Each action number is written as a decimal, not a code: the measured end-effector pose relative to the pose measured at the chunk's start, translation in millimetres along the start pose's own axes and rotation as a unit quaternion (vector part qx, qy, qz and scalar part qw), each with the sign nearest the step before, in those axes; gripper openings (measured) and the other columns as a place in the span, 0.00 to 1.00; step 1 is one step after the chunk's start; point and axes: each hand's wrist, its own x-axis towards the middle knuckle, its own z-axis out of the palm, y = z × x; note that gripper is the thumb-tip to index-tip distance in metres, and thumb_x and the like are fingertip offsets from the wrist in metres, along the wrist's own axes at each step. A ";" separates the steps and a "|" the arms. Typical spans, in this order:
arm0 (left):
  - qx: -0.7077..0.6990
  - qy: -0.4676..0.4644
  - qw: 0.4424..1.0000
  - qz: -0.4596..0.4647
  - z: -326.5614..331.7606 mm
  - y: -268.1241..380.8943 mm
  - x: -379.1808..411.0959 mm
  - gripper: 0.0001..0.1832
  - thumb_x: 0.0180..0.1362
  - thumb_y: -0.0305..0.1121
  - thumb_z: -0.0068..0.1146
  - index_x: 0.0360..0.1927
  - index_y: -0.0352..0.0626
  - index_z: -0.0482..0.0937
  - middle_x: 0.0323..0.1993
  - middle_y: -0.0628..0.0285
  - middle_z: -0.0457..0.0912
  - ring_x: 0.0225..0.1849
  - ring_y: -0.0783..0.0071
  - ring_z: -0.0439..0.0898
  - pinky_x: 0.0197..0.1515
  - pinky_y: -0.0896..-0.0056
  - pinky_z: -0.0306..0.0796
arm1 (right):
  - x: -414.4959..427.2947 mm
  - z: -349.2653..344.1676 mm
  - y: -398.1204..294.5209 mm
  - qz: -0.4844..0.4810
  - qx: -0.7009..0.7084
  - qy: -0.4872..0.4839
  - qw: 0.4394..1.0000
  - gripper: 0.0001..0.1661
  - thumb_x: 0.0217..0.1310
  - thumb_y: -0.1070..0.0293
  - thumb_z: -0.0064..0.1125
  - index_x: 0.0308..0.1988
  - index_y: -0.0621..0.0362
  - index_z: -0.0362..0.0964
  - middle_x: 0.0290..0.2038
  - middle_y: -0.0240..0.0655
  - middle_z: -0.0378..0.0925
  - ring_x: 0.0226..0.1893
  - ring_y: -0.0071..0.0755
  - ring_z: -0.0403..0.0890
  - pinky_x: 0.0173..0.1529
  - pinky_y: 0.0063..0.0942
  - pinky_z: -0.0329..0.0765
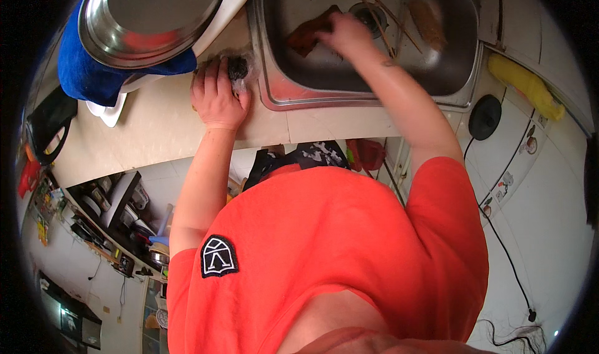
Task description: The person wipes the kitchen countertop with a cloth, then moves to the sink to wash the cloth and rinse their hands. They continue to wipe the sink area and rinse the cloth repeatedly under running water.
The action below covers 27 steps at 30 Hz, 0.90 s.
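Inside the steel sink (299, 92), my right hand (346, 38) has its fingers on a wet-looking dark brown cloth (311, 31). The hand is slightly blurred. Beside it is the round drain strainer (369, 19), with wooden chopsticks (398, 24) lying across and next to it. A brown, oblong scrubber-like object (428, 24) lies at the sink's right side. My left hand (219, 92) rests palm down on the countertop, left of the sink. Its fingers lie over a clear plastic bag (252, 66) with something dark (237, 68) in it; the palm hides whether it grips the bag.
A large steel basin (154, 49) sits over a blue towel (93, 68) at the upper left. White dishes (112, 113) show under it on the beige countertop (154, 138). To the right are a yellow cloth (524, 84), a black round lid (485, 117) and a black cord (505, 255).
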 end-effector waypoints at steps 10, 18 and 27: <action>-0.008 0.001 1.000 -0.010 5.3 -4.7 -0.7 0.30 0.42 0.43 0.53 0.52 0.42 0.75 0.51 0.57 0.75 0.54 0.54 0.71 0.59 0.54 0.63 | 99.9 14.7 4.5 -0.024 -0.056 0.235 0.970 0.14 0.54 0.70 0.51 0.43 0.57 0.73 0.44 0.51 0.73 0.45 0.54 0.77 0.48 0.45 0.76; 0.003 -0.028 0.999 -0.028 -0.4 -4.3 -4.4 0.32 0.44 0.43 0.53 0.55 0.40 0.72 0.54 0.54 0.74 0.55 0.53 0.71 0.59 0.53 0.62 | 47.7 50.2 -31.3 -0.159 -0.098 -0.030 0.982 0.16 0.57 0.72 0.46 0.45 0.57 0.73 0.47 0.51 0.76 0.48 0.53 0.77 0.50 0.45 0.75; -0.023 0.002 1.000 -0.011 4.6 -3.3 6.4 0.30 0.42 0.43 0.52 0.51 0.42 0.76 0.52 0.57 0.75 0.51 0.55 0.72 0.56 0.52 0.64 | 123.2 12.2 1.6 -0.020 -0.065 0.100 0.993 0.17 0.59 0.71 0.43 0.46 0.59 0.74 0.45 0.51 0.77 0.48 0.53 0.77 0.50 0.45 0.75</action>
